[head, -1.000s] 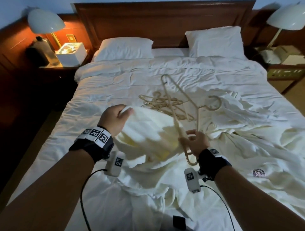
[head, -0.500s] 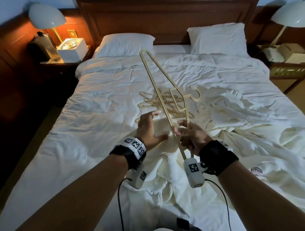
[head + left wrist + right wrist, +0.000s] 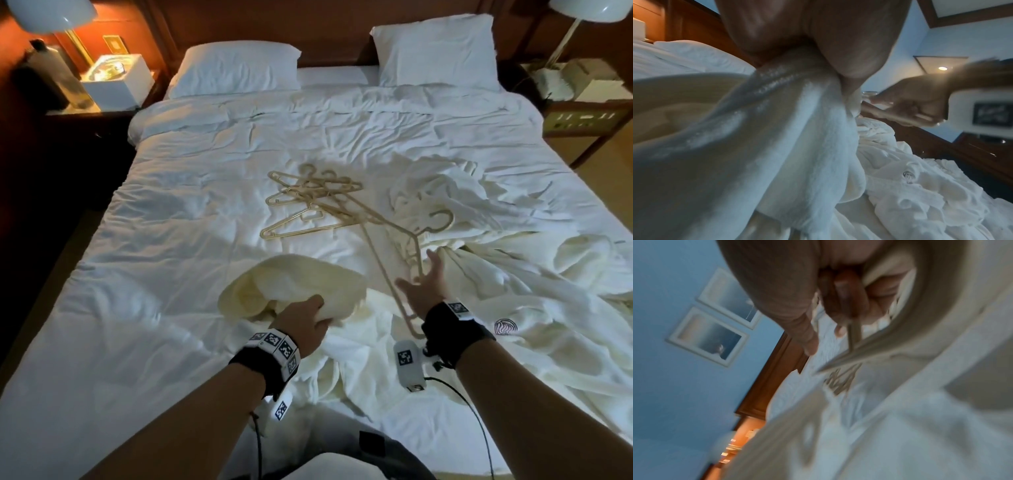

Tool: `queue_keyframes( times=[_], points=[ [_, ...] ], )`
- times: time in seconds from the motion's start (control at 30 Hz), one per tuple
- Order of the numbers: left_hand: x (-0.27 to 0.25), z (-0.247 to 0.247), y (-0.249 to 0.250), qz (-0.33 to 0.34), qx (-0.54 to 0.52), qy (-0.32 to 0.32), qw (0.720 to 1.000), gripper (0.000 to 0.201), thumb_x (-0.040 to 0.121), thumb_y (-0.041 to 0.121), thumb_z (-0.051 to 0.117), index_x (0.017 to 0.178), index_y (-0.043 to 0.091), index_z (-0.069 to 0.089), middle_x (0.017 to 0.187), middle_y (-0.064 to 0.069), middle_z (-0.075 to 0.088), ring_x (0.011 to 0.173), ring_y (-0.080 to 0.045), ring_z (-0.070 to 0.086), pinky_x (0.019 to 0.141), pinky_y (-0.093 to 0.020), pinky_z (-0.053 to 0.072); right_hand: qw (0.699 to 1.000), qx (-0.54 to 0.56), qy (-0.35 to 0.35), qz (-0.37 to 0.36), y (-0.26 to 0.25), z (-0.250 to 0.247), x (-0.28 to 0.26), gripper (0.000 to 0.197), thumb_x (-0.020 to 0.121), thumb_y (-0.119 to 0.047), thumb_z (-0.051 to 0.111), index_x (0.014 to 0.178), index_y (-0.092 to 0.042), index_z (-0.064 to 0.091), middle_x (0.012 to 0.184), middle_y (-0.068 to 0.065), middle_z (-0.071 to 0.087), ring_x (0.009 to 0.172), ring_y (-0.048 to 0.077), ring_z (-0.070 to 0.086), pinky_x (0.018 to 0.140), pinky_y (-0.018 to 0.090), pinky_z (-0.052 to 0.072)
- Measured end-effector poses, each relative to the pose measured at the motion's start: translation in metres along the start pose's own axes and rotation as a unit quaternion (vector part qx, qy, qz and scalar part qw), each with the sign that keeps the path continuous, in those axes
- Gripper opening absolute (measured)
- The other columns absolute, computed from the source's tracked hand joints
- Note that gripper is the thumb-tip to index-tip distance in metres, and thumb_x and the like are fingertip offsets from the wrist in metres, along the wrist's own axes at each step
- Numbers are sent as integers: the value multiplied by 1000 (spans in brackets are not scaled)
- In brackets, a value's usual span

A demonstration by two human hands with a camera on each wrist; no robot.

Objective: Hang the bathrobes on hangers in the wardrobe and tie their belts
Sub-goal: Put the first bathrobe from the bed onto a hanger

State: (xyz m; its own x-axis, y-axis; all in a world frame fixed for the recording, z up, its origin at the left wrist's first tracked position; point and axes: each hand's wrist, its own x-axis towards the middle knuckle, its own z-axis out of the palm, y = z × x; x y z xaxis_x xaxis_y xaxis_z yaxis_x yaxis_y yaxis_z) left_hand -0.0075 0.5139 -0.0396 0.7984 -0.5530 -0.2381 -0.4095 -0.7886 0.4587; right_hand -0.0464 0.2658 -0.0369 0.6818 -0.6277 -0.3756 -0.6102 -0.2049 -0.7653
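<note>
Head view. Left hand [image 3: 303,325] near the foot edge of the bed [image 3: 178,212], fingers curled round a raised fold of cream bathrobe [image 3: 294,291]; rest of that robe trailing down onto the bed toward the foot edge. Right hand [image 3: 423,289] just right of it, fingers spread, a beige hanger [image 3: 387,270] running under the palm: long bar slanting up-left from the wrist, hook [image 3: 442,222] pointing toward the right edge. Contact between hand and hanger present; whether fingers close on it, cannot tell here. Pile of further hangers [image 3: 311,198] at bed centre, touching the held one's far end. Second crumpled robe [image 3: 513,274] along the right edge, logo patch [image 3: 506,326] beside the right wrist. Two pillows [image 3: 236,70] at the head edge.

Left wrist view. Left hand [image 3: 807,32] clamped on a thick bunch of robe [image 3: 756,129] hanging below the palm. Right hand [image 3: 914,100] at right, blurred, fingers wrapped over a pale hanger bar [image 3: 875,111].

Right wrist view. Heavily blurred. Right hand [image 3: 838,296] with fingers bent round a thin hanger bar [image 3: 854,332]; robe cloth [image 3: 941,321] curving at right, bed below.
</note>
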Motion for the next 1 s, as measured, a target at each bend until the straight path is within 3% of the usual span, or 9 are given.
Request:
queue_keyframes(
  times=[0.13, 0.2, 0.37, 0.5, 0.63, 0.73, 0.87, 0.93, 1.0],
  points=[
    [-11, 13, -5, -35, -71, -10, 997, 28, 88, 25, 56, 108, 12, 42, 92, -6, 59, 88, -28, 61, 72, -32, 44, 972, -231, -44, -32, 36, -5, 1, 12, 85, -52, 58, 93, -48, 66, 120, 6, 61, 93, 23, 62, 93, 32, 48],
    [-15, 16, 0, -26, -82, -12, 996, 26, 88, 24, 56, 107, 11, 45, 98, -7, 60, 90, -27, 59, 77, -36, 47, 960, -252, -117, -26, 32, 4, -16, 40, 82, -70, 50, 71, -38, 71, 103, 2, 71, 90, 21, 64, 85, 30, 48],
    [-29, 23, 22, 74, 30, -28, 996, 27, 89, 21, 53, 114, 17, 45, 112, -3, 53, 95, -30, 59, 76, -34, 42, 963, -130, -226, 62, 10, 47, -52, 63, 72, -74, 61, 77, -13, 72, 67, 2, 61, 63, 18, 55, 62, 29, 40],
    [-47, 20, 10, 63, 22, -81, 995, 47, 88, 34, 56, 128, 21, 34, 111, -3, 58, 96, -30, 61, 80, -34, 45, 983, -69, -166, 25, 8, 62, -46, 33, 82, -33, 69, 100, -5, 71, 74, 5, 65, 68, 22, 59, 62, 27, 42],
    [-59, 13, -25, 9, 42, -79, 996, 27, 90, 42, 51, 110, 27, 42, 94, 5, 62, 92, -25, 62, 76, -31, 45, 993, 26, -116, -26, 2, 52, -38, 20, 93, -27, 59, 98, -10, 67, 69, 5, 60, 60, 23, 52, 58, 31, 43],
    [-64, 7, -24, 68, 126, -74, 987, 31, 95, 29, 43, 126, 29, 39, 103, 1, 64, 94, -28, 60, 76, -29, 37, 990, 48, -130, -25, 1, 53, -44, 16, 95, -33, 54, 96, -19, 63, 73, 6, 60, 60, 21, 51, 55, 32, 45],
    [-63, 8, -9, 132, 182, -88, 970, 50, 97, 31, 40, 143, 41, 24, 107, 0, 64, 92, -25, 61, 79, -33, 45, 981, 90, -163, 46, 8, 63, -54, 55, 85, -68, 46, 102, -18, 60, 68, 12, 54, 47, 20, 47, 44, 28, 40],
    [-63, 13, -6, 133, 160, -74, 975, 50, 95, 34, 42, 142, 42, 29, 112, 2, 64, 99, -24, 61, 83, -35, 48, 979, 71, -177, 65, 12, 66, -62, 65, 73, -80, 51, 107, -24, 59, 79, 13, 65, 46, 19, 49, 42, 25, 38],
    [-58, 16, -10, 92, 121, -44, 987, 43, 92, 34, 45, 135, 36, 42, 113, 2, 65, 102, -24, 61, 84, -35, 47, 981, 35, -184, 53, 13, 68, -70, 55, 70, -63, 72, 115, -37, 53, 88, 4, 67, 54, 16, 57, 41, 24, 39]
  ],
)
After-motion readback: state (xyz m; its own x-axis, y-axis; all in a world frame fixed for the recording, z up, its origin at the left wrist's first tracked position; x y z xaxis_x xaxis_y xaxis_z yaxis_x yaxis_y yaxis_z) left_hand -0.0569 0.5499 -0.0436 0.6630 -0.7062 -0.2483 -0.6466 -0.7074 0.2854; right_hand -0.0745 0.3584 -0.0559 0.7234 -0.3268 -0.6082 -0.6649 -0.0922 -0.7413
